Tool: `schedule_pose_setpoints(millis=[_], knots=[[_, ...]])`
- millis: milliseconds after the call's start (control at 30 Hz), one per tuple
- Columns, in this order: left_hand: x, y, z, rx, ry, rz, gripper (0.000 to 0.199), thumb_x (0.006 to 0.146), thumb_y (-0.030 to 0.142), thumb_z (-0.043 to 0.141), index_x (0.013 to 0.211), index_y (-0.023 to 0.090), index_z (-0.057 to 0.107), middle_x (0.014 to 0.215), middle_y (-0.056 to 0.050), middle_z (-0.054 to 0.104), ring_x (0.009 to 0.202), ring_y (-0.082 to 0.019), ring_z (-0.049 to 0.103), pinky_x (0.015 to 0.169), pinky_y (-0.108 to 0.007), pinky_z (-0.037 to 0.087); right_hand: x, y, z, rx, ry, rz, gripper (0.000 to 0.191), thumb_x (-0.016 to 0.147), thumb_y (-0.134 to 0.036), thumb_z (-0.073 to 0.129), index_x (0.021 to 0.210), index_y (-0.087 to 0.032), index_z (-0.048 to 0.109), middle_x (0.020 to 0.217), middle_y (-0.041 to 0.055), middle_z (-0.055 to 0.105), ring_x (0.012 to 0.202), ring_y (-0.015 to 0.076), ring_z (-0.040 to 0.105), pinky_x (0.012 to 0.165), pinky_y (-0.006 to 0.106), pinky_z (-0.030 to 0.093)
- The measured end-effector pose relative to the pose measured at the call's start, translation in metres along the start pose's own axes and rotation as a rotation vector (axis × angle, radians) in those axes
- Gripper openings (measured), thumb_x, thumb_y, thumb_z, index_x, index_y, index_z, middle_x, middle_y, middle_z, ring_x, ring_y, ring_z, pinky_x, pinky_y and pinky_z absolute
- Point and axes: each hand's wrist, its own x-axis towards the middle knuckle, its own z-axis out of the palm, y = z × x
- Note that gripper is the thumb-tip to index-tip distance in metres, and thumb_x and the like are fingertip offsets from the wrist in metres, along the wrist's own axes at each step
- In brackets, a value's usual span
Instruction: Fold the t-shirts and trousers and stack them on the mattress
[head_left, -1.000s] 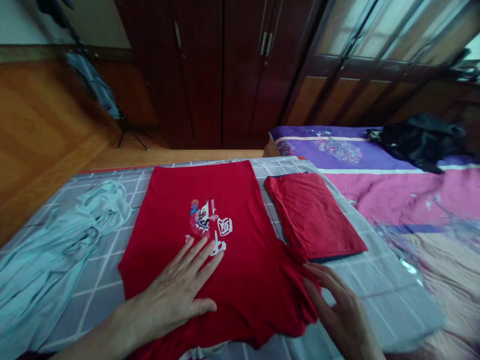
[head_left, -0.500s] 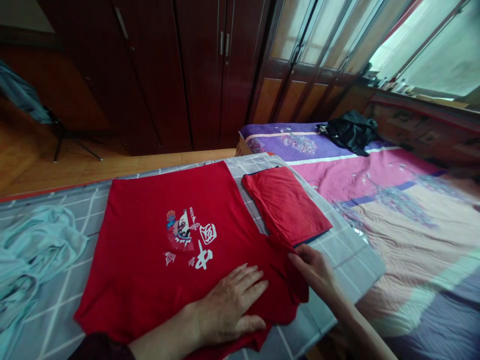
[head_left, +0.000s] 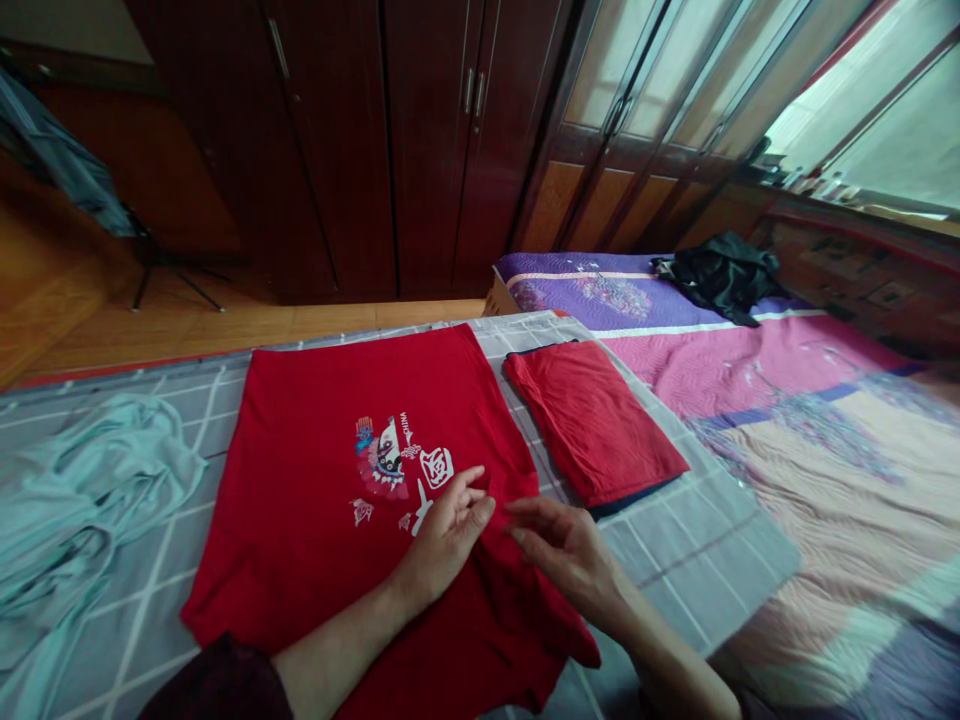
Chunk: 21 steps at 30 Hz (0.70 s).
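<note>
A red T-shirt (head_left: 315, 520) with a printed mask figure and white characters lies spread on the grey checked cloth. My left hand (head_left: 450, 525) is over its printed part, fingers stretched out and thumb apart, hiding some of the white lettering. Close beside it, my right hand (head_left: 566, 550) has thumb and fingers drawn together on the shirt's fabric near its right edge. Beyond that edge is a folded red garment (head_left: 600, 420) with a dark blue border underneath.
A crumpled pale-green garment (head_left: 112, 480) lies at the left on the checked cloth (head_left: 720, 550). To the right is a bed with a colourful quilt (head_left: 675, 360), a black garment (head_left: 724, 275) on it. Dark wardrobes (head_left: 427, 150) stand behind; a tripod stand (head_left: 169, 270) is at the left.
My right hand has moved left with the shirt's edge, bringing the sleeve part inward. My left hand has lifted from lying flat and moved up towards the print. The view has shifted slightly left.
</note>
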Motion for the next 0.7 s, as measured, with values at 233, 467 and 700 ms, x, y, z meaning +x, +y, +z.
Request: schedule_pose_setpoints(millis=[233,467,700], knots=[[-0.005,-0.005,0.008,0.314,0.012,0.069,0.068,0.073,0.015,0.061,0.138,0.017,0.039,0.131,-0.014,0.052,0.107,-0.023,0.058,0.091,-0.037,0.048,-0.021,0.025,-0.026,-0.427,0.191,0.018,0.035,0.084,-0.04,0.046,0.096,-0.016,0.068,0.069,0.0036,0.066,0.055,0.0148,0.055,0.053,0.027,0.041],[-0.007,-0.002,0.006,0.671,0.042,0.241,0.054,0.076,0.001,0.041,0.123,0.022,0.057,0.11,-0.005,0.064,0.103,-0.017,0.06,0.095,-0.032,0.047,-0.053,0.03,-0.025,-0.702,-0.002,0.022,0.023,0.084,-0.031,0.05,0.093,-0.021,0.068,0.081,0.0029,0.063,0.069,0.0161,0.06,0.065,0.029,0.043],[0.002,0.002,-0.009,0.783,0.241,0.267,0.048,0.076,0.001,0.04,0.114,0.02,0.064,0.107,-0.004,0.067,0.098,-0.017,0.063,0.091,-0.03,0.05,-0.07,0.028,-0.016,-0.754,-0.085,0.013,0.036,0.077,-0.031,0.061,0.112,-0.019,0.062,0.083,0.004,0.063,0.069,0.0179,0.06,0.063,0.03,0.044]])
